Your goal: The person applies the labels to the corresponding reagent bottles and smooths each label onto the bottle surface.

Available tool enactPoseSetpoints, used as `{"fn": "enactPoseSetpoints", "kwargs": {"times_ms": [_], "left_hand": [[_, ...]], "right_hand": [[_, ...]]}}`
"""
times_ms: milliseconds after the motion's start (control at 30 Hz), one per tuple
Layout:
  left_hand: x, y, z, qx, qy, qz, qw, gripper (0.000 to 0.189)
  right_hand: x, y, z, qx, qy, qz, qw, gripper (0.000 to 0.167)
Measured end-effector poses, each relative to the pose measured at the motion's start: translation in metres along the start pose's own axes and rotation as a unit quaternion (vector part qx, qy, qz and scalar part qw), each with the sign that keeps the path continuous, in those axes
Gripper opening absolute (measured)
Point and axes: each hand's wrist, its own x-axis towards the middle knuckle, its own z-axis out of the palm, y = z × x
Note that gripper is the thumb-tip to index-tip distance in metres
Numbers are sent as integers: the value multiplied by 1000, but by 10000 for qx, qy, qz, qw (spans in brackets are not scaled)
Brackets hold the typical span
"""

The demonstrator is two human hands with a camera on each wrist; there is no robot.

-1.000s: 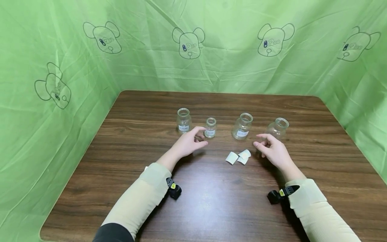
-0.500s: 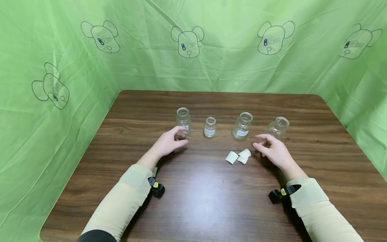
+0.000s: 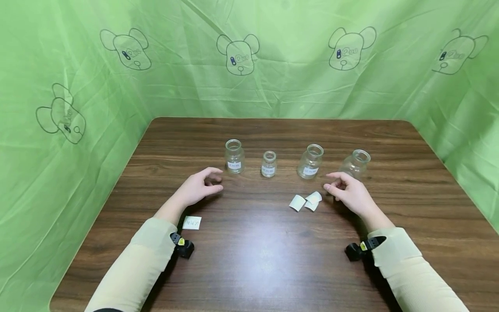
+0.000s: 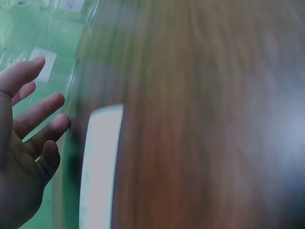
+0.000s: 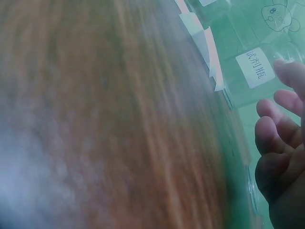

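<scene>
The small jar (image 3: 268, 164) stands upright on the tabletop (image 3: 249, 268), wood grain showing through its glass. Left of it is a taller jar (image 3: 234, 157); right of it, a broad jar (image 3: 310, 161), then an end jar (image 3: 354, 164) partly behind the right hand (image 3: 348, 191). Both grips are loosely curved, thumbs apart from fingers. The left hand (image 3: 195, 187) and a white card (image 3: 192, 223) lie left of the small jar, nearer the person.

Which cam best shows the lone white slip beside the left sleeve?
Head. It shows the whole white slip on the table, with all four edges and faint writing. The left wrist view has it closer, but slanted, blurred and cut off by the bottom edge, its writing unreadable. The right wrist view doesn't show it.
</scene>
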Motion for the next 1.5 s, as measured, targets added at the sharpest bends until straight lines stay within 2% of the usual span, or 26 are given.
{"fn": "enactPoseSetpoints", "kwargs": {"times_ms": [233, 500, 633, 700, 733, 867, 933, 1100, 1333, 1500], "left_hand": [[-16, -15, -13, 241, -27, 128, 9996, 42], [-25, -20, -21, 281, -205, 157, 9993, 38], [-32, -19, -23, 123, -532, 250, 9982, 42], [-39, -8, -25, -11, -745, 249, 9969, 43], [-41, -7, -25, -60, -839, 279, 9961, 43], [-47, -6, -26, -95, -1023, 299, 9943, 42], [-47, -18, -26, 72, -1043, 392, 9938, 43], [-55, -26, -32, 445, -1057, 557, 9918, 48], [-70, -29, -33, 722, -1241, 590, 9879, 52], [-76, -25, -31, 917, -1311, 523, 9857, 54]], "right_hand": [[0, 1, 1, -25, -49, 12, 10000, 38], [2, 2, 0, -55, -88, 83, 9999, 39], [2, 3, 1, -123, -150, 188, 9996, 41], [2, 2, 2, -144, -174, 220, 9995, 41], [2, 2, 2, -153, -181, 233, 9994, 41], [2, 1, 2, -131, -212, 247, 9994, 41], [1, 0, 2, -139, -233, 251, 9993, 41], [1, 0, 2, -201, -309, 299, 9989, 41], [2, 0, 2, -178, -419, 293, 9985, 42], [2, 1, 2, -185, -383, 265, 9987, 40]]}}
